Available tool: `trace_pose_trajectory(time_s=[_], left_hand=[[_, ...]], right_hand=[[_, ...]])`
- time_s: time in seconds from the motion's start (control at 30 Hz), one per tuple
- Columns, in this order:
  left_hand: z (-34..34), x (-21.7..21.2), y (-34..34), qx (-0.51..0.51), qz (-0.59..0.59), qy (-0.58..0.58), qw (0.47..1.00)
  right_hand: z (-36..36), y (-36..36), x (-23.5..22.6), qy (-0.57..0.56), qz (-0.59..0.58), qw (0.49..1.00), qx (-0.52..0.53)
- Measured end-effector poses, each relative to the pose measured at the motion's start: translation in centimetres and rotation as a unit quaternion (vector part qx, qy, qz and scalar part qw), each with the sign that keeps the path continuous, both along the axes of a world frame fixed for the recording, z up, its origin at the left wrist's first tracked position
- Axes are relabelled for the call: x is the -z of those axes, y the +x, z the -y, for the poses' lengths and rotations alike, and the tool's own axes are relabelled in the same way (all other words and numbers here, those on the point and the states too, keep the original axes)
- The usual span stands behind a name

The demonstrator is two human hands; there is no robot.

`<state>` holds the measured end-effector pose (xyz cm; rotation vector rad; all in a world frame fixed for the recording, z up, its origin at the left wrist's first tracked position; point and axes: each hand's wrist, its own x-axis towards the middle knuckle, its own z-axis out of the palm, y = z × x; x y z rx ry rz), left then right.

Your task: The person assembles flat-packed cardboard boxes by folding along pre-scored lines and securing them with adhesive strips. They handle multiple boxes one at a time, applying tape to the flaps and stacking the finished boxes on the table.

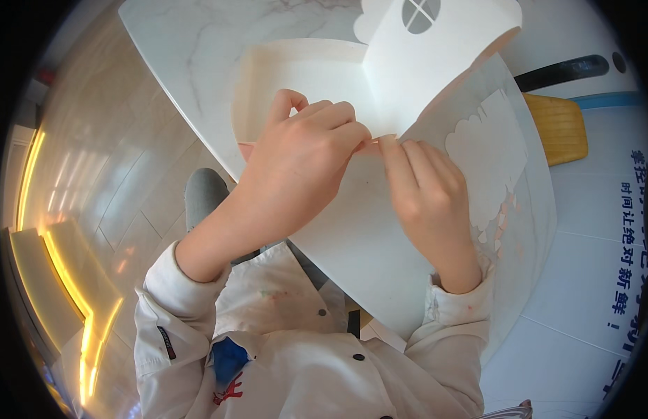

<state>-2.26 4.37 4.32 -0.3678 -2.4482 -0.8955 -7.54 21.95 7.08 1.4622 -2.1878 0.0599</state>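
Note:
An open white paperboard box (303, 52) sits on the marbled table in front of me. Its lid (408, 70) stands raised on the right side, with scalloped edges and an oval cut-out window crossed by thin bars. My left hand (306, 150) reaches over the box's near wall, its thumb and fingers closed in a pinch at the near right corner. Close beside it, my right hand (429, 188) pinches the same corner's paper edge from the right. A thin strip of the box's edge shows between the fingertips. The fingers hide most of the corner.
Flat scalloped white paper (481, 157) lies on the table to the right, with a pinkish fringe near it. Past the table stand a wooden board (558, 129) and a black handle (565, 73). The table's edge (174, 94) runs along the left, above a tiled floor.

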Motion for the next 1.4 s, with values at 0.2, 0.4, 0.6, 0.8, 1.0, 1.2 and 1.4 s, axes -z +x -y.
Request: trace_pose_trajectory(time_s=[0.2,0.4,0.6,0.8,1.0,1.2,1.4], left_hand=[[-0.4,0.9,-0.5,-0.031,-0.013,-0.077,0.996],[-0.3,2.4,-1.1,-0.033,0.009,-0.129,0.991],[1.1,2.7,-1.2,-0.001,0.067,0.008,0.998],[0.5,2.9,-1.3,-0.016,0.037,-0.027,0.999],[-0.3,3.5,-2.0,-0.034,0.068,-0.062,0.995],[-0.4,3.3,-2.4,-0.043,0.071,-0.073,0.994],[-0.3,3.4,-2.3,-0.048,0.056,-0.066,0.995]], right_hand=[[0.0,-0.7,2.1,-0.010,-0.044,0.999,-0.014],[0.2,-0.6,3.6,-0.004,0.046,0.999,0.019],[-0.1,-1.1,3.7,-0.064,0.083,0.994,0.022],[0.7,-1.2,4.8,-0.056,0.016,0.998,0.004],[0.5,-1.3,5.4,-0.026,0.001,1.000,0.017],[0.2,0.2,4.8,-0.035,0.011,0.998,0.059],[0.6,0.9,5.6,-0.010,0.034,0.995,0.095]])
